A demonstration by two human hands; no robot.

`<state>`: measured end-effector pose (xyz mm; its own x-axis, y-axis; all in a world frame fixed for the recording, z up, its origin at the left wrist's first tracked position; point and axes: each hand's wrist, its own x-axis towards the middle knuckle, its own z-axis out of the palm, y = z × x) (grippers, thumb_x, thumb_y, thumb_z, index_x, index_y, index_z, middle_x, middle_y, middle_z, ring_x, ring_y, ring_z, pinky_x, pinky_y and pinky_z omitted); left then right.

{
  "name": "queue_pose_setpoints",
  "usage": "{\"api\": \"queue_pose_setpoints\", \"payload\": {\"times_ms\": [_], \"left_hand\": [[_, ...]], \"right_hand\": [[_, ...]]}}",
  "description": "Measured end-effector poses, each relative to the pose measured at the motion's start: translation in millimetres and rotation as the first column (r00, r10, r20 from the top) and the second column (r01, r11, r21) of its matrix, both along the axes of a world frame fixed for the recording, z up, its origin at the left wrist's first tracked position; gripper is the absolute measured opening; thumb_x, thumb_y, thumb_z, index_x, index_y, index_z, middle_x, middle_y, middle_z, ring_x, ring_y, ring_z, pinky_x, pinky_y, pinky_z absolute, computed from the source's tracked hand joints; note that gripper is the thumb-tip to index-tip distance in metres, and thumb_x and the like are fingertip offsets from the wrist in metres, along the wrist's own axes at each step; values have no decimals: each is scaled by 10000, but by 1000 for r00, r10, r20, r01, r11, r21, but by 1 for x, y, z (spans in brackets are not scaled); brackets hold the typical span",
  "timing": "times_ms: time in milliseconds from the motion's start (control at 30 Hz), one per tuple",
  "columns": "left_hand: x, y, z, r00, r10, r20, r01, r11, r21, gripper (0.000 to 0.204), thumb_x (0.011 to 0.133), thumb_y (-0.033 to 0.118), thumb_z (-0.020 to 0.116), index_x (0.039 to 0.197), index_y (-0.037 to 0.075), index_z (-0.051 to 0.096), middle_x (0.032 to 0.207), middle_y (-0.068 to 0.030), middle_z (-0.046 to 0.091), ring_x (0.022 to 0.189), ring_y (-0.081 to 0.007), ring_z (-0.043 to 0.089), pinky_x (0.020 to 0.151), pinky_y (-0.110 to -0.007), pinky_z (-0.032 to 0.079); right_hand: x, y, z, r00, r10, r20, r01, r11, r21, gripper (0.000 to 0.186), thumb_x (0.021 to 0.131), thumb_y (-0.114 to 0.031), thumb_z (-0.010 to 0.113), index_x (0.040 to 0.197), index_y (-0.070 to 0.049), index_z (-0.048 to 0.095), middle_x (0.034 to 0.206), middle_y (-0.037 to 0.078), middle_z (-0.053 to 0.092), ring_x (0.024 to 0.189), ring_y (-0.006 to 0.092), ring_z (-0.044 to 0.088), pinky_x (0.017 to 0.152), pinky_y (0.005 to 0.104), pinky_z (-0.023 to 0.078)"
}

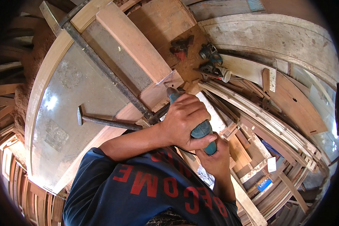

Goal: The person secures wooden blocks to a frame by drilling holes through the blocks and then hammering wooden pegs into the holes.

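Note:
A teal power drill is held in both my hands, its front end pointing away from me toward the end of a wooden frame. My left hand is closed around the drill's body. Lower down, my right hand wraps round its rear grip. The drill's nose meets the pale wood rail near a hole, beside the end of a thick wooden board; the bit itself is hard to make out. A long metal bar clamp lies across the frame, its near end close to my left wrist.
A hammer rests on the grey panel left of my forearm. Power tools lie on the dusty floor beyond the frame. Stacked wood strips and a curved board stand to the right, with a small blue box nearer me.

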<state>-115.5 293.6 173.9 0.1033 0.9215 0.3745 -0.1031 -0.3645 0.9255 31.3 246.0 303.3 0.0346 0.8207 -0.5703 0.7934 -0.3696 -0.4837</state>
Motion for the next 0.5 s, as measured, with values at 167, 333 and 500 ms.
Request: {"api": "queue_pose_setpoints", "payload": {"times_ms": [167,333,500], "left_hand": [[1,2,1,999,39,21,-39,999,12,405,762,425,767,888,53,666,796,-117,641,728,-338,639,770,-460,513],[2,1,-2,999,47,18,-48,999,10,417,771,427,760,917,46,675,829,-119,661,736,-335,643,751,-456,508],[5,1,-4,996,80,31,-81,997,8,432,774,437,753,919,38,674,834,-126,658,734,-339,635,735,-451,502]], "right_hand": [[4,1,0,1000,22,6,-22,999,-33,308,813,-161,804,1025,-2,647,769,198,682,701,322,724,628,380,543],[2,8,3,999,35,35,-33,998,-61,324,805,-167,819,1017,0,640,777,220,682,733,374,730,632,398,544],[1,19,6,997,59,53,-52,991,-125,329,801,-197,821,1002,-2,648,784,229,684,759,406,728,645,416,548]]}}
